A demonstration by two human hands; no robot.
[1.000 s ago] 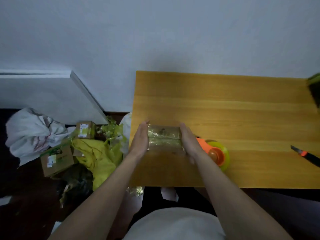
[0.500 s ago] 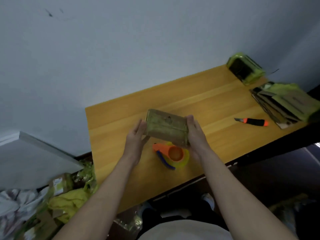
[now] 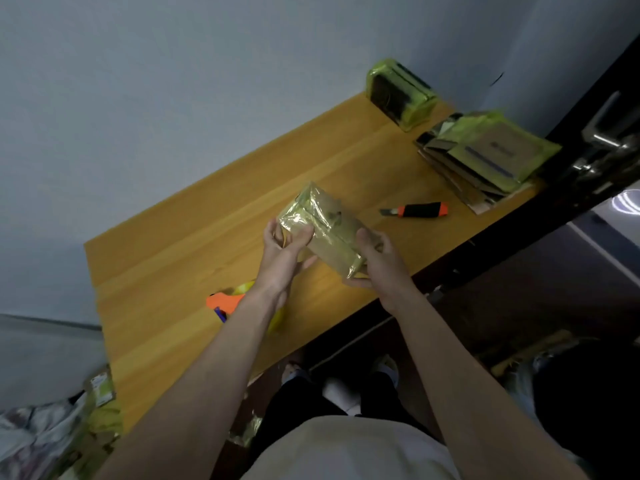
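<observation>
Shifted since the earlier frame: the film-wrapped parcel (image 3: 325,226) is now held clear of the tape dispenser (image 3: 225,301), nearer the utility knife (image 3: 417,210), and is turned slantwise.

- Counter (image 3: 180,271): yellow wood, set against a pale wall.
- Stack of flattened cartons (image 3: 485,157): partly sleeved in green film, laid at the counter's far right corner.
- Dark block (image 3: 401,93): wrapped in green film, stood by the wall just beyond the stack.
- Film-wrapped parcel: held over the counter's middle. One end is gripped by the left hand (image 3: 282,252), thumb on top. The other end is gripped by the right hand (image 3: 379,259), fingers curled beneath.
- Tape dispenser: orange and yellow, partly hidden under the left forearm.
- Utility knife: orange and black, laid between parcel and stack.
</observation>
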